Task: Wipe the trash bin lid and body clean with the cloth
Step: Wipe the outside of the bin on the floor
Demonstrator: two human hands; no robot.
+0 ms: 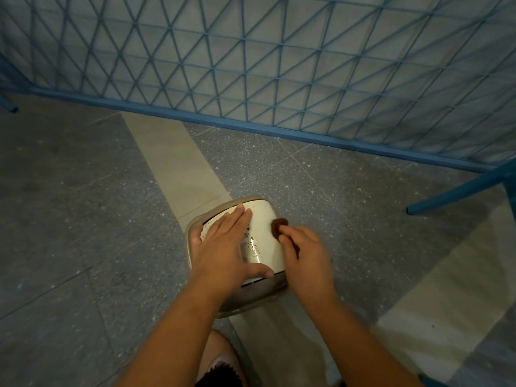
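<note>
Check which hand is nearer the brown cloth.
Right. The right hand pinches the brown cloth at the lid's right edge; the left hand lies flat on the lid, left of it.

Just 1 head view, looking steeply down and forward, close over the floor [83,219] at lower frame.

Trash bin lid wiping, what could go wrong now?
The swing lid might tip under the left hand pressing flat on it, so that hand could slip inside. The right hand pinches only a small brown cloth, so it may drop. The bin stands loose on the floor and could slide.
</note>
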